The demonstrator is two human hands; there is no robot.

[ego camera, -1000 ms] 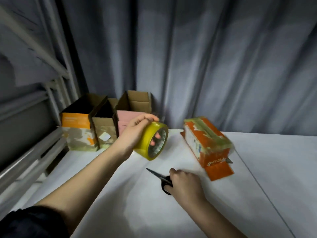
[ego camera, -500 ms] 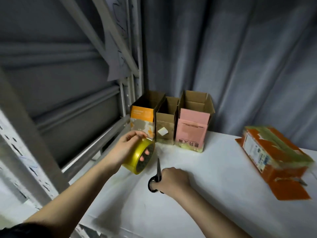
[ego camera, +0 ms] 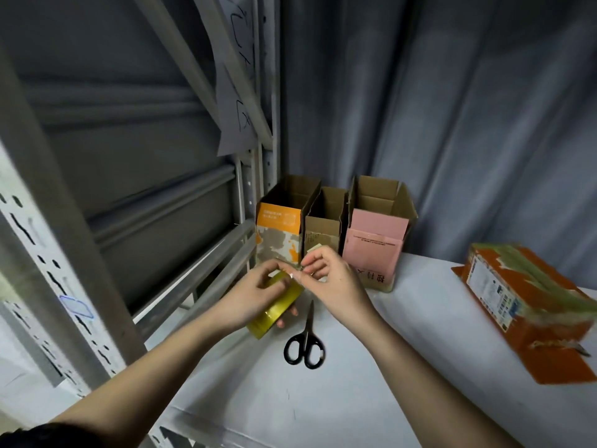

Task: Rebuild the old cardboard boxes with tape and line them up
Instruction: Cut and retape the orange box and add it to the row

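Observation:
My left hand [ego camera: 255,297] grips a yellow roll of tape [ego camera: 277,310] just above the white table [ego camera: 387,376]. My right hand [ego camera: 326,282] pinches the loose end of the tape at the top of the roll. Black scissors [ego camera: 305,342] lie flat on the table below both hands, held by neither. Three open boxes stand in a row at the back: an orange and white box [ego camera: 279,236], a plain brown box [ego camera: 323,227] and a pink box [ego camera: 374,250]. An orange box [ego camera: 523,295] wrapped in old tape lies on its side at the right.
A grey metal shelving frame [ego camera: 64,253] runs along the table's left edge. A grey curtain [ego camera: 452,124] hangs behind the table. A sheet of paper with handwriting [ego camera: 235,101] hangs on the shelf post.
My right hand has let go of the scissors, which now lie on the table, and has moved up to the roll. The view has turned a little more left.

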